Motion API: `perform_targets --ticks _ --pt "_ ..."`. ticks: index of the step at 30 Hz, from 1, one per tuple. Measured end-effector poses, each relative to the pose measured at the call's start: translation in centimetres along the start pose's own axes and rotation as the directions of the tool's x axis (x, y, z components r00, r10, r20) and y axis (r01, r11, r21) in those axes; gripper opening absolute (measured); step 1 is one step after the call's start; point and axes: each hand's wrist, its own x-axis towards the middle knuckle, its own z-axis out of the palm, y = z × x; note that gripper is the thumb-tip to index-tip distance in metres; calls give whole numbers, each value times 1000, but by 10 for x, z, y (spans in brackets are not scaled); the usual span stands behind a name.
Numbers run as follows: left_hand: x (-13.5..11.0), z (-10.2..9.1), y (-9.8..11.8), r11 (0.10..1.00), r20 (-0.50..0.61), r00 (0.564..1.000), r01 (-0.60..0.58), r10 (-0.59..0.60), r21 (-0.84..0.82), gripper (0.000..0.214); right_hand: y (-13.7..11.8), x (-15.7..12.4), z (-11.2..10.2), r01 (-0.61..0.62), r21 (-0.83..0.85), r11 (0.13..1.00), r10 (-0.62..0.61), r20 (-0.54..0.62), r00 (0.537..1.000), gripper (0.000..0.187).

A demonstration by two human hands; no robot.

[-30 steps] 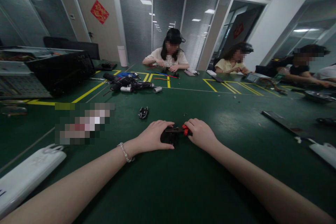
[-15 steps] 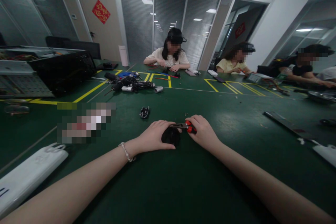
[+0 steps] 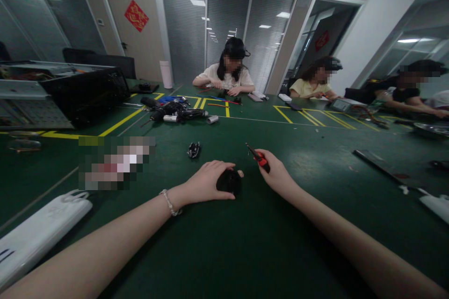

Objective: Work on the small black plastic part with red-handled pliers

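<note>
Two hands are seen on the green table [image 3: 266, 243]: the left hand [image 3: 206, 180] is cupped around a black mouse [image 3: 229, 181], while red-handled pliers [image 3: 258, 158] are gripped in the right hand [image 3: 275, 173].

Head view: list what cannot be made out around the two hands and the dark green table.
- Small black rounded object: the left hand covers part of it, so its kind is unclear.
- Red-handled tool in the right hand: its tip is too small and dark to identify.
- Pixelated patch on the dark green table: blurred out.
- White case: cut off by the left edge.
</note>
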Motion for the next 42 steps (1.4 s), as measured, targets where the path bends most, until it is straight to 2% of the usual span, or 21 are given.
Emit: perform_targets --ticks 6,9,11,14,17,22,26,29,31,32,35,39,42 --pt "0 0 1 1000 7 1000 5 -5 7 68 -7 -2 -4 -23 30 999 22 54 998 41" --pt "0 -1 2 1000 8 1000 13 -13 5 68 -10 -1 -3 -101 192 976 89 68 994 38" --pt "0 -1 2 1000 8 1000 13 -13 1 68 -12 -1 -2 -157 380 911 132 91 987 33" --pt "0 -1 1 1000 9 1000 5 -5 -3 67 -19 1 -1 -274 639 719 226 157 961 27" --pt "0 0 1 1000 10 1000 2 -2 -2 67 -25 1 -1 -388 715 582 306 249 919 29" --pt "0 0 1 1000 12 1000 6 -6 -1 66 -24 1 -3 -403 785 471 317 276 907 31" --pt "0 0 1 1000 9 1000 3 -3 10 67 -22 1 -2 -400 800 447 328 269 905 28" --pt "1 -1 2 1000 9 1000 6 -6 15 67 -20 2 -2 -420 781 462 361 267 893 32" --pt "0 -1 2 1000 14 1000 7 -7 15 65 -16 3 -2 -430 748 506 388 247 888 32" --pt "0 -1 3 1000 17 1000 7 -7 14 64 -14 3 -2 -420 721 551 392 221 893 31" --pt "1 -2 3 1000 20 1000 7 -8 11 63 -5 4 -2 -341 544 767 363 71 929 29" --pt "0 -3 3 1000 25 1000 7 -7 7 64 0 4 -9 -217 197 956 234 -71 970 27" --pt "0 -3 3 1000 22 1000 5 -5 4 64 -3 2 -16 -45 -39 998 39 -133 990 27"
